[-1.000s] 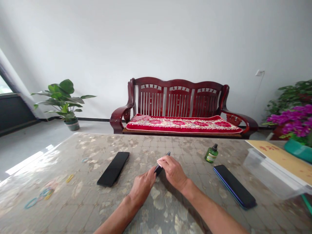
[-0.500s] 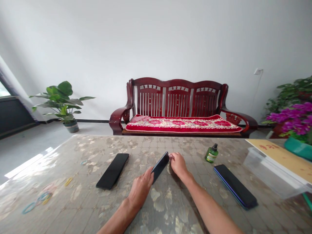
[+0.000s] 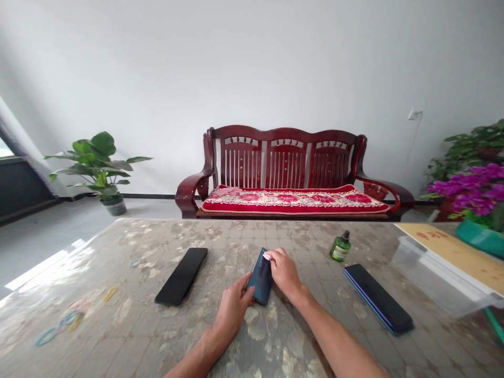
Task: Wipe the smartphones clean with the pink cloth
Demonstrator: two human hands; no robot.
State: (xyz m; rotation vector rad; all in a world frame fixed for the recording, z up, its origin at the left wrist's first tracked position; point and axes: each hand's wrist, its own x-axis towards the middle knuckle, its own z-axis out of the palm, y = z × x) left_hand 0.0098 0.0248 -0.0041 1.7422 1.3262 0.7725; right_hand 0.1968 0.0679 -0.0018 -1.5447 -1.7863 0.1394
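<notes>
Both my hands hold a dark phone just above the patterned table in the middle. My left hand grips its near left edge with thumb and fingers. My right hand pinches the far right edge, and something small and white shows at its fingertips. The phone's dark teal face is turned toward me. A second black phone lies flat to the left. A third dark phone with a blue edge lies to the right.
A small green bottle with a black cap stands beyond the right phone. Coloured rubber bands lie at the table's left. A clear plastic box with a yellow lid sits at the right edge, purple flowers behind it. A red wooden bench stands past the table.
The phone, earlier tilted on edge between my hands, has turned so its broad face shows. My right hand slid from its far tip down along the right edge.
</notes>
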